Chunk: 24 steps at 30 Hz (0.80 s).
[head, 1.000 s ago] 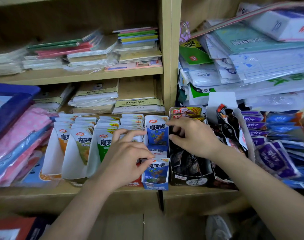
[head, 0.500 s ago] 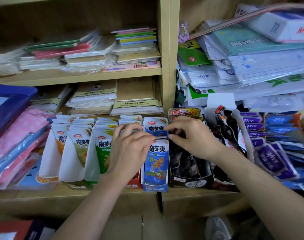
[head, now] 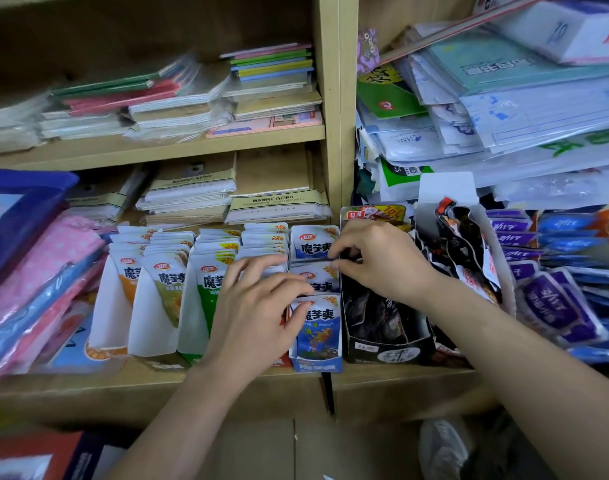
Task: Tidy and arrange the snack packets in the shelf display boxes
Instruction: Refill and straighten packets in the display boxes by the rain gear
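On lower shelf, L end: three white display boxes side by side, with orange pkts, olive pkts and green pkts upright in rows, faces fwd so labels read. Those look done.

Next box R is mostly hidden under left hand; only a red corner shows at shelf front edge. There the left fingers are half bent and spread over the pkt tops, prob. steadying that row while the neighbour gets sorted. Index + thumb reach to top-left corner of front blue pkt. Pinch or just touching, can't tell.

Then blue box, the one being worked. Front pkt sits upright and low, with mid blue pkt and rear blue pkt behind it w/ gaps, so row isn't packed yet.

Over the back of black box hovers right hand. Its right fingers are curled tight, nipping top edge of mid blue pkt at the wall between blue and black boxes, prob. to square it up.

Far R: purple pkts in a loose heap toward shelf's R end, not boxed. IMO early-mid in the job.
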Motion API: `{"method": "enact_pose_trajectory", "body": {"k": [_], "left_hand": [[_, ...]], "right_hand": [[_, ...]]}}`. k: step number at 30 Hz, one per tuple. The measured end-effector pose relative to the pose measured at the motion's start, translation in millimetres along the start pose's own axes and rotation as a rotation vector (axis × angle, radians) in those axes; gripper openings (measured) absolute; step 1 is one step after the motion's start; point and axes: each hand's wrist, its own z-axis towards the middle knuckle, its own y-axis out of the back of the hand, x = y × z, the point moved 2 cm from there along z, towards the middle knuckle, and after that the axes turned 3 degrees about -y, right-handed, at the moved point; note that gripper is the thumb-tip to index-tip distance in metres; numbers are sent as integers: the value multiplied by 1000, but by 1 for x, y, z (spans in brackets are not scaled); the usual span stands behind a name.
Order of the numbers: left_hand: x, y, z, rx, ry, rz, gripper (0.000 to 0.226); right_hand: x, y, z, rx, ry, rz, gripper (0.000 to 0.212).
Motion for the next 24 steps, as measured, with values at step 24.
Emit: {"method": "enact_pose_trajectory", "body": {"k": [24], "left_hand": [[-1,7,-5,-16,-22,-5,8]], "right_hand": [[3,-6,22,-169,-100,-2,11]]}}
